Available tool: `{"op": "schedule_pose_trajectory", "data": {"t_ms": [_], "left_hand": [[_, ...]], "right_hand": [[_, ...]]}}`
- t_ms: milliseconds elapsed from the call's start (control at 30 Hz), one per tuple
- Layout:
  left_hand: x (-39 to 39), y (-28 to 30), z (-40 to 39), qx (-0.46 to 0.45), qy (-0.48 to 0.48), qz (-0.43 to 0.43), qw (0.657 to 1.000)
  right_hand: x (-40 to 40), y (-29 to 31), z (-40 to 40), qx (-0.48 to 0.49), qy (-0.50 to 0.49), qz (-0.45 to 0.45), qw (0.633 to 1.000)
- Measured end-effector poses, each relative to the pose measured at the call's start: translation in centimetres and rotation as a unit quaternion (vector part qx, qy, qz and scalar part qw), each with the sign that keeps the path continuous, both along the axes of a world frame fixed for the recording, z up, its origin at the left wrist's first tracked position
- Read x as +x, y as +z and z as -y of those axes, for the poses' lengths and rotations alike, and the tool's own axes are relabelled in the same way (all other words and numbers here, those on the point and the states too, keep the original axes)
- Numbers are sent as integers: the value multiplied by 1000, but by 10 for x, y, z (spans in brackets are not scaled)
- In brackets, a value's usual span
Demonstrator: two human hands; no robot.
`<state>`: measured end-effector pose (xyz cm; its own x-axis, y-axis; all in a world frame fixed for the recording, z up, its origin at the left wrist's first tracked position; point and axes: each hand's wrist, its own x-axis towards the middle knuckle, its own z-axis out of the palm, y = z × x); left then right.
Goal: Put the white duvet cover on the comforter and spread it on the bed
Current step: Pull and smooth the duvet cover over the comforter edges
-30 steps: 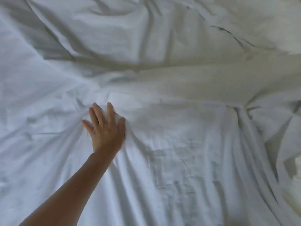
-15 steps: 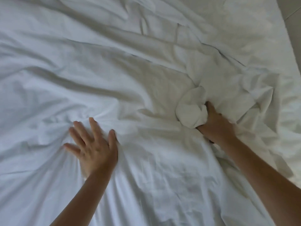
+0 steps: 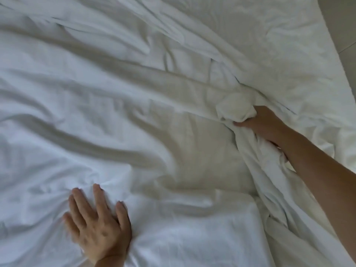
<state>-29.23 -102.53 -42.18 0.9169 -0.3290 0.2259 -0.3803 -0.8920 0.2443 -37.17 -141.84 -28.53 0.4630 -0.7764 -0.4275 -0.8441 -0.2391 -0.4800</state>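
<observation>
White duvet cover (image 3: 154, 116): spread across nearly the whole view, heavily wrinkled, long folds running from the far left toward the right. A thicker, padded-looking layer shows beneath it in the middle right, outline roughly rectangular; cannot tell for certain whether that is the comforter. One wad of the fabric (image 3: 236, 106) is bunched into a rounded knot at right of centre, with tight creases radiating from it toward the far left and a rope of gathered cloth trailing from it toward the near right edge.

Right hand (image 3: 262, 123): fingers curled round the wad, thumb side toward the near left, closed firmly on the cloth. Forearm enters from the near right and lies over the trailing gathered cloth.

Left hand (image 3: 96, 224): palm down on the duvet cover at near left, fingers straight and spread, pointing toward the far side. It presses flat on the fabric and holds nothing; short creases fan out from under the fingertips. The two hands are well apart.

Floor (image 3: 341, 26): pale strip visible beyond the cover's edge at far right, with one faint seam line.
</observation>
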Motion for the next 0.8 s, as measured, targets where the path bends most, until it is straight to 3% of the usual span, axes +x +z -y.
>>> {"op": "schedule_pose_trajectory", "data": {"t_ms": [100,167,233,300,367,433,600,800], "left_hand": [[0,-5,0,19,-3,26,999],[-1,-7,-1,21,-5,32,999],[-2,-6,0,18,-3,29,999],[-1,-3,3,15,2,14,1000],[-1,0,6,14,10,-12,1000],[0,5,7,19,19,-40,999],[0,9,5,22,20,-52,998],[2,12,3,15,19,-61,998]], "right_hand": [[1,0,-7,30,-46,84,995],[0,13,-31,101,-63,119,986],[-1,23,-61,222,36,60,973],[1,30,-97,302,176,-48,936],[8,29,-125,226,318,-164,906],[16,28,-137,113,388,-213,889],[10,29,-129,144,335,-162,917],[-12,28,-138,59,280,-74,955]]}}
